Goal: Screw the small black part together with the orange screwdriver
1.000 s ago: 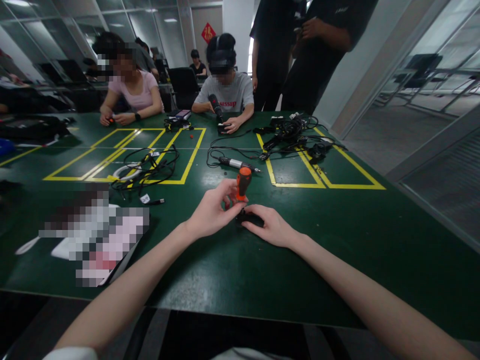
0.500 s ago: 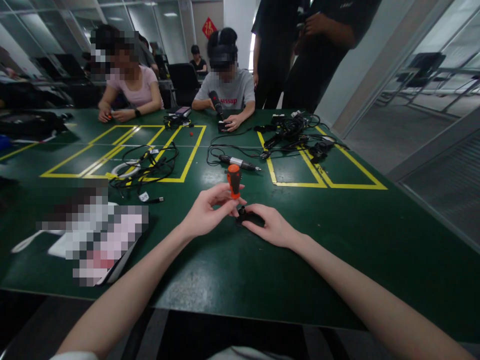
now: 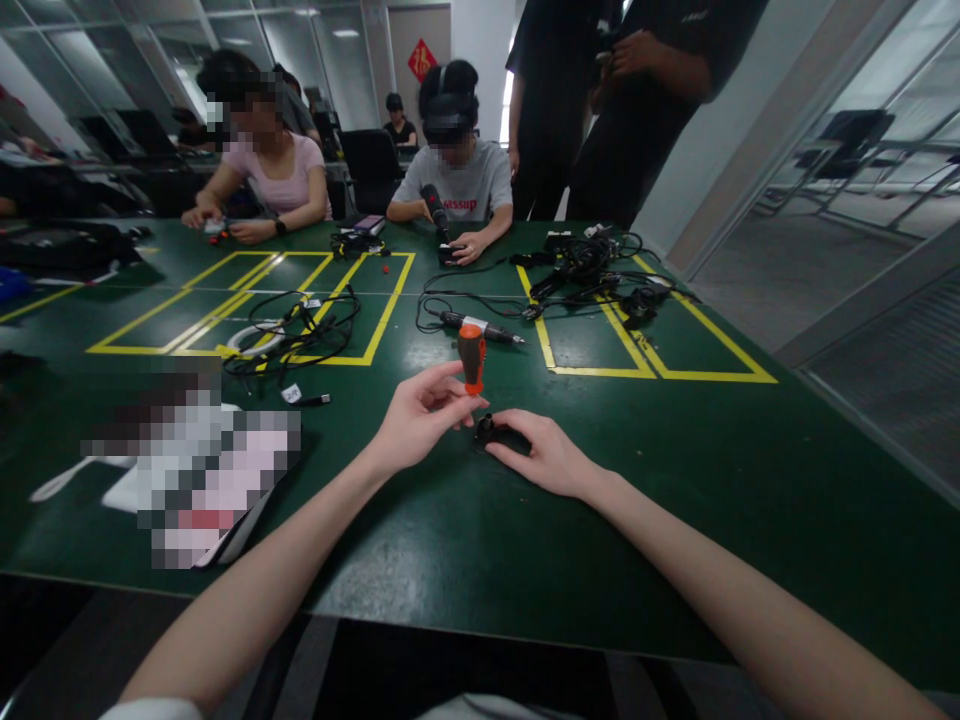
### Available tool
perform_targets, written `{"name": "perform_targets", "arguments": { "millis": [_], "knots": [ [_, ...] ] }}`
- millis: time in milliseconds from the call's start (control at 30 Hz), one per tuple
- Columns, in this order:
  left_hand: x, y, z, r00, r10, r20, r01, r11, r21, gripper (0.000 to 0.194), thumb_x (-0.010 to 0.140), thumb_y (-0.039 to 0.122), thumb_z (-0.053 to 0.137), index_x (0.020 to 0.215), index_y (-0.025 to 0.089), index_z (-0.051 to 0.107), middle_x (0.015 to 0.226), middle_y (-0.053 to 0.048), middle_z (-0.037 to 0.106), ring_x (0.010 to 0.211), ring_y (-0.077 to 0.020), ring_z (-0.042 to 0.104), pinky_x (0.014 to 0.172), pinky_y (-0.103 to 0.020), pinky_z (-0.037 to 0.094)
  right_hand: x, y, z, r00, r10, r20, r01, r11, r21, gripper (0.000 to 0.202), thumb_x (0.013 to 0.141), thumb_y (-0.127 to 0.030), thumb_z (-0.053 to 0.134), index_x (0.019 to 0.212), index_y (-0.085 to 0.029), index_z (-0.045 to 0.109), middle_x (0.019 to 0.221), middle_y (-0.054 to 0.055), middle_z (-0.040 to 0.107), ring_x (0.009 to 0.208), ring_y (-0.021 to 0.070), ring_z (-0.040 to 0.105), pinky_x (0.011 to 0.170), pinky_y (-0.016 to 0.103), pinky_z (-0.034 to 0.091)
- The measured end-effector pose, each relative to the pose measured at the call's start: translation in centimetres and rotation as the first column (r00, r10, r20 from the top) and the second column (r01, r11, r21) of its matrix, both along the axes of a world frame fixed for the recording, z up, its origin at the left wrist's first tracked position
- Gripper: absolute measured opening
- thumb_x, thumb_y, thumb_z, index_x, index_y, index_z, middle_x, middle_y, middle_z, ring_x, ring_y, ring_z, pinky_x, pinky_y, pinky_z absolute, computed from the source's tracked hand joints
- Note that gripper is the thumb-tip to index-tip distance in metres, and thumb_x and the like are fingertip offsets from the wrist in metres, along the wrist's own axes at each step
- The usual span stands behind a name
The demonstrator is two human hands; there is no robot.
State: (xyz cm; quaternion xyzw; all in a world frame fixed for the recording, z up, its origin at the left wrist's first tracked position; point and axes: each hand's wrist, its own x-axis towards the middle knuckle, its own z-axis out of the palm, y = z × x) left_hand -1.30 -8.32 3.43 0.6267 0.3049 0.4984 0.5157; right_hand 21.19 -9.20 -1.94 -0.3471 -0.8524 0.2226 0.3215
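An orange and dark grey screwdriver stands upright, its handle at the fingertips of my left hand, which is closed on it. Its shaft is mostly hidden, and the handle is above a small black part on the green table. My right hand is wrapped round that black part from the right, thumb on the near side and fingers on the far side. The part has a short round post at its left end; the rest is partly covered by my fingers.
Beyond my hands lies a grey and black electric screwdriver with a cord. Black cables heap at the far right, and more cables coil at the left. A blurred-out pouch-like item lies near left. Co-workers sit across the table.
The screwdriver has risen slightly and its handle has turned a little. My hands stay nearly in place. The co-worker at far left has shifted their hands.
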Motion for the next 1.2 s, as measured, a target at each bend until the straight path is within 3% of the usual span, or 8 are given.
{"name": "perform_targets", "arguments": {
  "millis": [100,200,400,567,767,867,1000,1200],
  "knots": [
    [0.05,-0.01,-0.04,1.0,0.002,-0.026,-0.001,1.0,0.016,0.037,0.082,0.037,0.087,0.107,0.015,0.073,0.087,-0.005,0.079,0.069,-0.0132,0.069,0.062,-0.025,0.056,0.0,0.02,-0.14,1.0,-0.001,-0.004,0.001,1.0,-0.001,0.019,0.098,-0.029,0.066,0.115,-0.021,0.071,0.113,0.011,0.08,0.102,0.0265,0.077,0.093,0.043,0.063],
    [0.16,0.03,-0.2,0.999,0.033,0.02,-0.033,0.999,0.001,0.037,0.078,0.034,0.09,0.099,0.017,0.065,0.085,-0.002,0.078,0.068,-0.0117,0.069,0.062,-0.023,0.056,0.0,0.08,-0.32,1.0,-0.002,-0.012,0.002,1.0,-0.006,0.02,0.098,-0.029,0.067,0.116,-0.021,0.071,0.114,0.011,0.08,0.103,0.0262,0.077,0.094,0.043,0.063],
    [0.09,0.03,-0.07,0.999,0.002,0.045,0.0,0.999,-0.044,0.05,0.077,0.034,0.091,0.116,0.015,0.067,0.082,-0.001,0.077,0.062,-0.011,0.068,0.062,-0.025,0.059,0.0,0.09,-0.18,1.0,0.005,-0.017,-0.006,1.0,-0.01,0.019,0.098,-0.028,0.066,0.115,-0.02,0.07,0.113,0.012,0.08,0.103,0.0259,0.077,0.093,0.042,0.063],
    [0.18,0.12,-0.21,0.997,-0.001,0.078,0.006,0.998,-0.059,0.042,0.075,0.033,0.093,0.101,0.016,0.065,0.083,-0.003,0.079,0.062,-0.0115,0.07,0.064,-0.026,0.061,0.01,0.03,0.02,1.0,-0.001,-0.005,0.001,1.0,-0.022,0.018,0.098,-0.028,0.067,0.114,-0.021,0.07,0.112,0.011,0.08,0.102,0.0259,0.077,0.092,0.042,0.063],
    [0.08,0.0,-0.23,0.996,-0.034,0.081,0.037,0.998,-0.041,0.048,0.079,0.038,0.09,0.114,0.016,0.066,0.086,-0.004,0.08,0.066,-0.0129,0.072,0.067,-0.027,0.061,0.05,0.04,0.0,1.0,0.0,-0.002,0.0,1.0,-0.002,0.019,0.098,-0.028,0.066,0.115,-0.02,0.07,0.111,0.012,0.08,0.1,0.026,0.077,0.09,0.042,0.064],
    [-0.07,-0.15,0.09,0.998,-0.058,0.034,0.059,0.998,-0.011,0.038,0.084,0.042,0.086,0.105,0.013,0.072,0.086,-0.007,0.08,0.066,-0.0127,0.07,0.069,-0.029,0.062,0.01,0.02,0.03,1.0,-0.006,0.004,0.006,1.0,-0.006,0.018,0.098,-0.028,0.066,0.114,-0.021,0.07,0.11,0.011,0.08,0.099,0.0259,0.077,0.089,0.042,0.064],
    [0.04,-0.07,-0.27,0.995,-0.048,0.093,0.049,0.999,-0.014,0.041,0.081,0.042,0.09,0.101,0.017,0.064,0.083,-0.004,0.079,0.064,-0.0123,0.071,0.069,-0.028,0.062,-0.05,-0.04,0.03,1.0,-0.011,-0.006,0.011,1.0,-0.01,0.018,0.098,-0.028,0.066,0.114,-0.02,0.07,0.11,0.011,0.08,0.099,0.0258,0.077,0.09,0.042,0.063],
    [0.09,-0.02,-0.57,0.998,-0.039,0.059,0.038,0.999,0.005,0.045,0.083,0.039,0.087,0.116,0.016,0.067,0.087,-0.004,0.079,0.067,-0.0126,0.071,0.068,-0.027,0.062,0.02,0.0,-0.06,1.0,-0.005,-0.004,0.005,1.0,-0.005,0.018,0.098,-0.029,0.067,0.114,-0.021,0.07,0.111,0.011,0.08,0.1,0.0262,0.077,0.091,0.043,0.063]
  ]
}}
